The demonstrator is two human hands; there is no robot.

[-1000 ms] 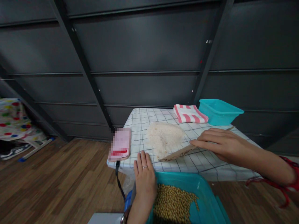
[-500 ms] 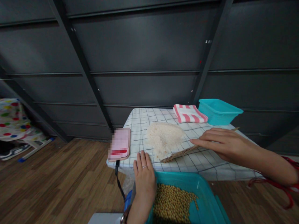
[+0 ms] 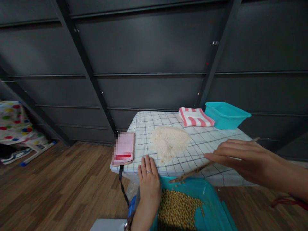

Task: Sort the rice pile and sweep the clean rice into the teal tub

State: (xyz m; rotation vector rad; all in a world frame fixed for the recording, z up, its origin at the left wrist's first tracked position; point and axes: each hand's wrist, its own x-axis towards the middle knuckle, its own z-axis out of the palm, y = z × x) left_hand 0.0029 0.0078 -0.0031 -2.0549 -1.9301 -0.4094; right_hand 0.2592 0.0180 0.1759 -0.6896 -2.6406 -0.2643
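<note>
My right hand [image 3: 245,158] grips a thin brown piece of cardboard [image 3: 192,172], seen nearly edge-on, its far end over the rim of a teal basin [image 3: 211,195]. A few soybeans drop just below that edge. Inside the basin lies a heap of soybeans [image 3: 178,207]. My left hand [image 3: 149,179] rests flat with fingers stretched out, on the table's front edge by the basin's left side; it holds nothing. A pile of white rice [image 3: 170,141], with a few beans in it, spreads on the checked tablecloth [image 3: 144,126].
Behind the rice lies a folded pink-and-white striped towel [image 3: 196,117] next to a turquoise plastic container [image 3: 225,115]. A pink phone [image 3: 125,144] with a black strap sits at the table's left edge. A dark panelled wall [image 3: 149,48] stands behind the table.
My right hand has drawn the cardboard from beside the rice toward me, over the table's edge to the basin. Several beans have come off and fall into it. My left hand stays put.
</note>
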